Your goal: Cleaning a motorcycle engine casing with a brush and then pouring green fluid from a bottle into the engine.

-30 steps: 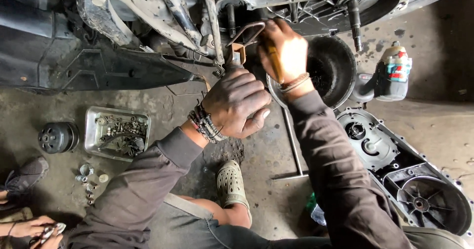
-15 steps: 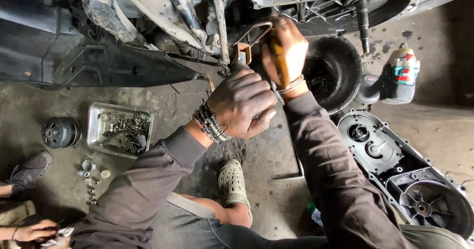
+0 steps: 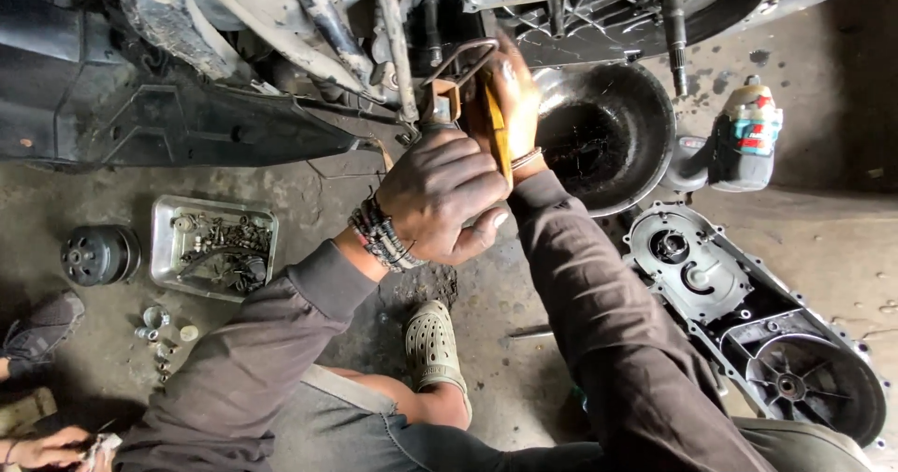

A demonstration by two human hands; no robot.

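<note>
Both hands clasp one spot under the engine (image 3: 561,4): left hand (image 3: 444,196) fisted around a tool (image 3: 440,107), right hand (image 3: 510,98) gripping a yellow handle (image 3: 494,135); since earlier, the grip has barely shifted.

Overall level: dim, flat daylight; no hard-edged shadows.
Brightest area: concrete floor (image 3: 842,247) at the right, lit softly from that side.
Darkest area: underside of the vehicle body (image 3: 112,88) at the far left, detail lost in black.
Glare: mild sheen on the metal tray (image 3: 164,247) rim and on the grey engine cover (image 3: 748,313).
Focus: left hand (image 3: 440,201) and right hand (image 3: 510,98) reasonably sharp; slight softness on the fingers.
Near edge: sleeves slightly soft, stretched by wide-angle distortion.
Corners: straight lines bend; far right corner falls into shade.
</note>
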